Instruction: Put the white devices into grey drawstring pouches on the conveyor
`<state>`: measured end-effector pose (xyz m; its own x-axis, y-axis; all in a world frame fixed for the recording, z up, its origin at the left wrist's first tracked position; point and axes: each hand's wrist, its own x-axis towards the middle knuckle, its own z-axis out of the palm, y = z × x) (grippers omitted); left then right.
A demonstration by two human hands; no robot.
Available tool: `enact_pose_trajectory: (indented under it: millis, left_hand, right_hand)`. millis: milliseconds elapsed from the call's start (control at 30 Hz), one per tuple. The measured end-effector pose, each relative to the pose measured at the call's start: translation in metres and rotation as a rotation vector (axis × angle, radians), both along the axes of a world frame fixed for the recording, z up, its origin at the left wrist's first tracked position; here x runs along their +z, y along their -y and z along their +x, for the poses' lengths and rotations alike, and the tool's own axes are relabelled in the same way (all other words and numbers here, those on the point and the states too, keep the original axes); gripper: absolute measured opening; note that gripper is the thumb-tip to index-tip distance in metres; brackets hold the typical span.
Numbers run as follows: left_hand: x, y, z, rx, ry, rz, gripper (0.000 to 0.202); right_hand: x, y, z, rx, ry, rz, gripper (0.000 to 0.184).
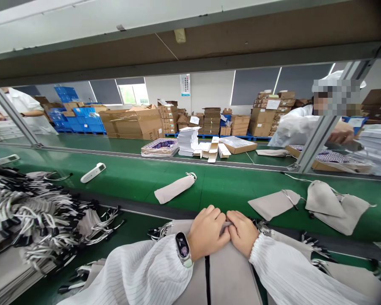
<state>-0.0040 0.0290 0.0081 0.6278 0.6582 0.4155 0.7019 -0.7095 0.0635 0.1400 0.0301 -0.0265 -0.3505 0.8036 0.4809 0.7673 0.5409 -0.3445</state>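
Observation:
My left hand (207, 232), with a smartwatch (182, 246) on its wrist, is closed with curled fingers on the top edge of a grey drawstring pouch (231, 271). Right beside it, my right hand (241, 232) grips the same edge, its thumb close to the left one. The pouch lies flat below both hands, with another grey pouch (193, 288) to its left across a dark gap. My fingertips are partly hidden. Cords with black ends stick out from pouches around my hands.
A big pile of drawstring pouches (28, 212) fills the left. On the green conveyor belt (127, 182) lie a white handheld device (93, 173), a single pouch (174, 189) and several more at right. Two co-workers stand across; a metal post (317, 137) and overhead shelf (190, 59) frame the space.

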Motion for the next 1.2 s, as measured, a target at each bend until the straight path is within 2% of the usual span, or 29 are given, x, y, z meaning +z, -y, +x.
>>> enact_pose_trajectory:
  millis: [1200]
  left_hand:
    - [-0.0007,0.0003,0.0000,0.010,-0.016,0.012,0.009]
  right_hand:
    - [0.0019,0.0003,-0.0006,-0.011,0.014,0.008,0.009]
